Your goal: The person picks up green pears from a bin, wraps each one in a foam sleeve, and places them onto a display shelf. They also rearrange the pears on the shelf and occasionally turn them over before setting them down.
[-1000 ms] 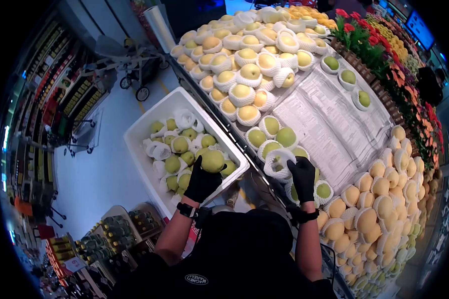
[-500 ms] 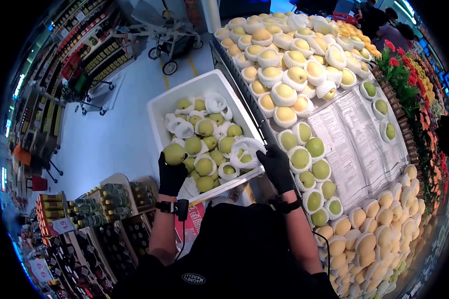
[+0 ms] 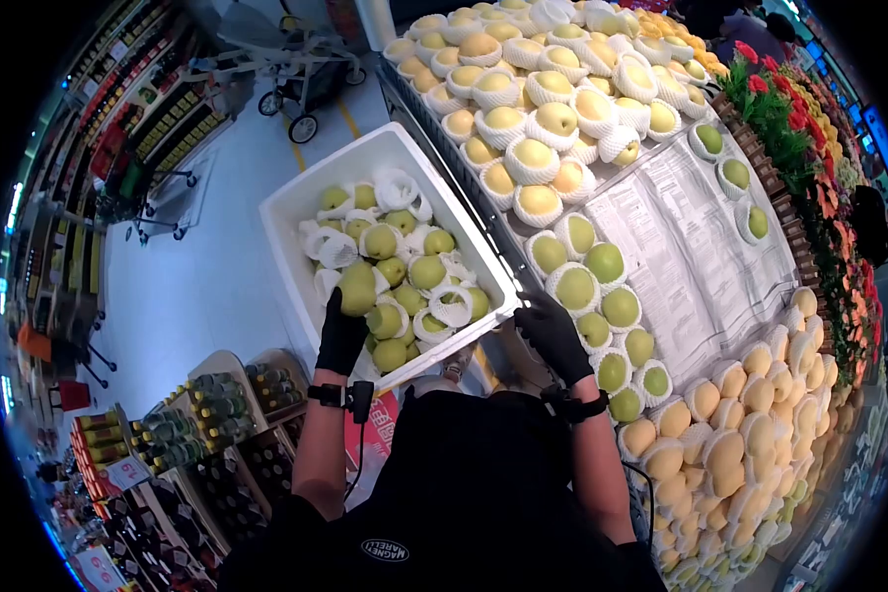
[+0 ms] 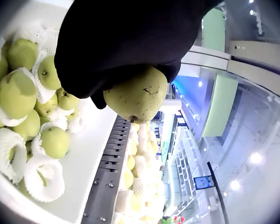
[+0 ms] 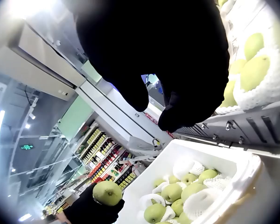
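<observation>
My black-gloved left hand [image 3: 342, 333] grips a bare green pear [image 3: 357, 287] above the near left part of the white foam box [image 3: 288, 259]. The left wrist view shows the pear [image 4: 137, 94] under the curled fingers, its stem end facing out. My right hand [image 3: 553, 337] hovers by the box's right corner, beside the display; in the right wrist view its thumb and fingers stand apart with nothing between them. Green pears [image 3: 427, 272] and white foam nets fill the box, with one empty net ring [image 3: 451, 306] near its right corner.
Netted green pears [image 3: 575, 287] stand in rows on the paper-lined display [image 3: 676, 261]. Yellow pears [image 3: 533, 154] are piled at its far end, peach-coloured fruit [image 3: 728, 438] at its near end. A metal rail [image 3: 464, 178] runs beside the box. Bottles [image 3: 217, 407] stand lower left.
My right hand has let go of the foam net ring, which now lies in the box. The pear in my left hand has moved further in over the box. The head view has shifted.
</observation>
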The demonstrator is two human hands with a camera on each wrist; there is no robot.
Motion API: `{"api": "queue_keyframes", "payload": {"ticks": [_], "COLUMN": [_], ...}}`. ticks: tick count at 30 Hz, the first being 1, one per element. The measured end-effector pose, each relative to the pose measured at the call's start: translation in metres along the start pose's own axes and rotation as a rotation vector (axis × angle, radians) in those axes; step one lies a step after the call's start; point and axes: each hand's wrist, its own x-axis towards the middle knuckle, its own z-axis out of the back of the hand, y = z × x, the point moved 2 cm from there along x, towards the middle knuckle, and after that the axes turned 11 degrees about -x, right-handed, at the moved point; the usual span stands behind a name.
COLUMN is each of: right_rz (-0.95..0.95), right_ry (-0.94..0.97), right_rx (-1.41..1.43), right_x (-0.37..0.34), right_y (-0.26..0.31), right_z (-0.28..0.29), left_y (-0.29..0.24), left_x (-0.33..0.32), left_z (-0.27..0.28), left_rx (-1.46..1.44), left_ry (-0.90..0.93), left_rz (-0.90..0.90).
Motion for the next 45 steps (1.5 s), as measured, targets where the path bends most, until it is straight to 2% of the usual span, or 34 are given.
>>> {"api": "queue_keyframes", "payload": {"ticks": [1, 3, 5, 6, 8, 9, 10, 13, 14, 17, 18, 21, 28, 31, 32, 35, 39, 40, 41, 43, 44, 45], "right_rz": [-0.011, -0.026, -0.033, -0.032, -0.032, -0.036, -0.042, -0.076, -0.088, -0.121, -0.128, -0.140, -0.153, -0.168, -0.175, -0.141, -0.118, -0.135, -0.151, -0.119, -0.107, -0.095], "right_ry": [0.002, 0.008, 0.015, 0.018, 0.027, 0.028, 0.030, 0.032, 0.031, 0.017, 0.019, 0.018, -0.043, -0.079, -0.090, -0.112, -0.171, -0.165, -0.162, -0.214, -0.223, -0.230], "right_rx": [0.008, 0.028, 0.055, 0.041, 0.011, 0.011, 0.012, 0.024, 0.030, 0.035, 0.038, 0.044, 0.074, 0.110, 0.117, 0.115, 0.063, 0.067, 0.073, -0.012, -0.021, -0.030], "right_x": [-0.002, -0.007, -0.010, -0.012, -0.017, -0.018, -0.020, -0.027, -0.030, -0.037, -0.040, -0.046, -0.058, -0.065, -0.067, -0.075, -0.079, -0.077, -0.077, -0.078, -0.078, -0.079], "right_y": [-0.002, -0.006, -0.010, -0.010, -0.008, -0.009, -0.010, -0.013, -0.014, -0.019, -0.022, -0.032, -0.039, -0.038, -0.036, -0.023, -0.029, -0.037, -0.044, -0.044, -0.049, -0.051], "right_z": [0.002, 0.005, 0.006, 0.009, 0.015, 0.017, 0.019, 0.026, 0.028, 0.033, 0.035, 0.040, 0.051, 0.061, 0.065, 0.077, 0.089, 0.093, 0.098, 0.106, 0.110, 0.114], "left_y": [0.013, 0.037, 0.044, 0.016, 0.010, 0.013, 0.053, 0.057, 0.071, 0.083, 0.108, 0.110, 0.091, 0.049, 0.060, 0.080, 0.054, 0.043, 0.075, 0.033, 0.003, -0.021], "left_x": [0.002, 0.003, 0.007, 0.005, 0.009, 0.012, 0.019, 0.030, 0.029, 0.042, 0.045, 0.048, 0.054, 0.064, 0.072, 0.089, 0.098, 0.096, 0.105, 0.094, 0.090, 0.083], "left_z": [-0.003, -0.007, -0.014, -0.030, -0.051, -0.059, -0.066, -0.089, -0.099, -0.119, -0.123, -0.137, -0.141, -0.125, -0.118, -0.096, -0.107, -0.113, -0.115, -0.138, -0.148, -0.155], "left_rx": [-0.030, -0.180, -0.472, -0.272, -0.158, -0.130, -0.062, 0.211, 0.329, 0.514, 0.542, 0.654, 0.680, 0.555, 0.759, 0.512, 0.447, 0.353, 0.382, 0.125, 0.051, -0.042], "left_ry": [0.033, -0.025, 0.008, 0.017, 0.122, 0.182, 0.209, 0.378, 0.304, 0.555, 0.547, 0.583, 0.795, 0.801, 0.774, 0.681, 0.663, 0.643, 0.767, 0.569, 0.490, 0.489], "left_rz": [0.008, 0.200, 0.720, 0.664, 0.571, 0.519, 0.453, 0.496, 0.453, 0.571, 0.541, 0.500, 0.453, 0.419, 0.590, 0.584, 0.290, 0.290, -0.143, 0.136, 0.412, 0.479]}}
